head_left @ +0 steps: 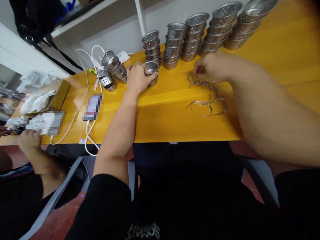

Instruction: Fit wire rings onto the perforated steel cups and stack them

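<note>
I have my left hand (140,77) closed around a perforated cup (152,82) on the table (162,123), just in front of the leftmost upright stack (151,46). The cup stands upright, mouth up, its axis roughly vertical. To its right, my right hand (211,68) has its fingertips bunched at the wire rings (202,115); I can't tell whether they grip one. The rings lie overlapping, loops flat. A phone (93,107) lies off to the left.
</note>
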Available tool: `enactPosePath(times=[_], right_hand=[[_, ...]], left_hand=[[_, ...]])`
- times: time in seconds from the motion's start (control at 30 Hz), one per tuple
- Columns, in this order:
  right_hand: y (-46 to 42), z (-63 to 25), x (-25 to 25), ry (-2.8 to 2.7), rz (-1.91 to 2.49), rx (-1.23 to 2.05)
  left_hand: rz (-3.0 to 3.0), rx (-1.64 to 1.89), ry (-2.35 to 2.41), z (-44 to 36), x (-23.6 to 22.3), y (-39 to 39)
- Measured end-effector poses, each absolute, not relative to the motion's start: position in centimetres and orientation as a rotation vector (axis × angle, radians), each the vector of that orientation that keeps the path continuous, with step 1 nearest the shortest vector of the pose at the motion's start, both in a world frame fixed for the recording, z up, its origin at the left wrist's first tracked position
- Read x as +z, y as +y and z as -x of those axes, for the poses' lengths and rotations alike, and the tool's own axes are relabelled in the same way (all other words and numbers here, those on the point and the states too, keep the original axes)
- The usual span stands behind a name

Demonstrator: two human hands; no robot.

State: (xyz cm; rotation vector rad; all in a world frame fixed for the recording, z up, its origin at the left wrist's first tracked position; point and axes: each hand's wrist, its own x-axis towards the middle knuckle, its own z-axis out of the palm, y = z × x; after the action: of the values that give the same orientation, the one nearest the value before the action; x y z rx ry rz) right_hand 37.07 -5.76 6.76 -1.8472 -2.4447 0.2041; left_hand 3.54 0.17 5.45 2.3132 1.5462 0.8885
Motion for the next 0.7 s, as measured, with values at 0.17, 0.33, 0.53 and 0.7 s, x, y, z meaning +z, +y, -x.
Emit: enactPosePath(times=[0.17,0.33,0.53,0.7], right_hand=[[-5.8,-36.9,6.7,-2.451,1.833,0.196],[-6.0,-36.7,6.8,-2.437,1.837,0.194],[-6.1,-36.7,6.7,-2.416,1.793,0.177],[-6.6,-36.3,7.1,-2.299,1.757,0.149]], left_hand=[[-2.319,0.926,1.493,-3.4,5.4,0.5],[-2.372,0.879,1.611,-4.1,6.5,-0.8],[-2.322,0.988,1.557,-4.3,7.2,-1.6],[-2.364,1.204,1.456,-4.8,8.7,-3.1]])
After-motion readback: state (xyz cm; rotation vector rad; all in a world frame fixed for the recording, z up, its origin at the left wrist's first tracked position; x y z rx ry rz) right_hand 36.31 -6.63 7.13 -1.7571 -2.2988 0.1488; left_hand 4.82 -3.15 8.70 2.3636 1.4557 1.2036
